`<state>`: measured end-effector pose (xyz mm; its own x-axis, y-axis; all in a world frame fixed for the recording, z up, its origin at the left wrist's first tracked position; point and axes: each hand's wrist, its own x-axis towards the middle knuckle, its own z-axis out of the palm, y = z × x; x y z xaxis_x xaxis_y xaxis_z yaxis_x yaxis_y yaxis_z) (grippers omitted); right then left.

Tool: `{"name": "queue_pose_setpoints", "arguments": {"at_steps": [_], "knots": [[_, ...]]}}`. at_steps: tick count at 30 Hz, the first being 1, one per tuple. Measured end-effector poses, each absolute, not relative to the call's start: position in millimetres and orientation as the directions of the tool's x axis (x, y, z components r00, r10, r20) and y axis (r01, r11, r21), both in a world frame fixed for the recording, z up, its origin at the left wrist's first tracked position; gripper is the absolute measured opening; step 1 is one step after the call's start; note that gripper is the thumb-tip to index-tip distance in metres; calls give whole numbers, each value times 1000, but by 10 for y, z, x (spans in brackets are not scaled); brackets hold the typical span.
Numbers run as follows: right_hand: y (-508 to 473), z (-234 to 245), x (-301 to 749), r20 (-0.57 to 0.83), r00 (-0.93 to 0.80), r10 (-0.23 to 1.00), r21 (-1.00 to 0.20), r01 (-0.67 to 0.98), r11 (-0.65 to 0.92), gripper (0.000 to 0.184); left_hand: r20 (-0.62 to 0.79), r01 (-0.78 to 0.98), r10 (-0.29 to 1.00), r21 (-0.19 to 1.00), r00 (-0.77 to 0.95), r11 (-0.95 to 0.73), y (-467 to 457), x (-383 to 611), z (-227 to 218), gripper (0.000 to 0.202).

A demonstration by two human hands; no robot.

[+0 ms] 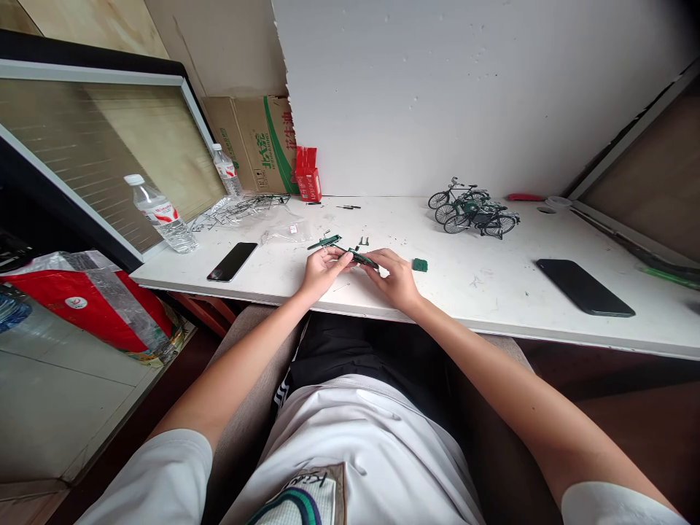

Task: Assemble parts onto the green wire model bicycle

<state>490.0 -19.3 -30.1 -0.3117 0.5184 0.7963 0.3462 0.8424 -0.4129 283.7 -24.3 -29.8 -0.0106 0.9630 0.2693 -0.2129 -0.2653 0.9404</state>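
A dark green model bicycle (pixel 363 257), partly put together, is held between both hands just above the table's front part. My left hand (pixel 326 268) grips it from the left, with the thumb pressed on top. From the right, my right hand (pixel 394 277) pinches its near end; the fingers cover much of it. A dark green part with a thin bar (pixel 327 241) juts out beyond my left fingers; whether it joins the bicycle I cannot tell. Small dark parts (pixel 364 241) lie just behind the hands. Beside my right hand rests a small green bag-like piece (pixel 420 265).
Several finished model bicycles (pixel 473 210) stand at the back right. Phones lie at left (pixel 232 261) and right (pixel 585 287). Part frames (pixel 240 211), a clear plastic bag (pixel 284 230), water bottles (pixel 161 214), a small screwdriver (pixel 348 207) and a red box (pixel 308 175) occupy the back left.
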Motion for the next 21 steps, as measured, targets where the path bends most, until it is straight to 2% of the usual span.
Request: {"name": "queue_pose_setpoints", "arguments": {"at_steps": [21], "knots": [[-212, -288, 4901, 767, -364, 528, -419, 339, 842, 29, 263, -184, 964, 947, -32, -264, -220, 2831, -329, 55]]}}
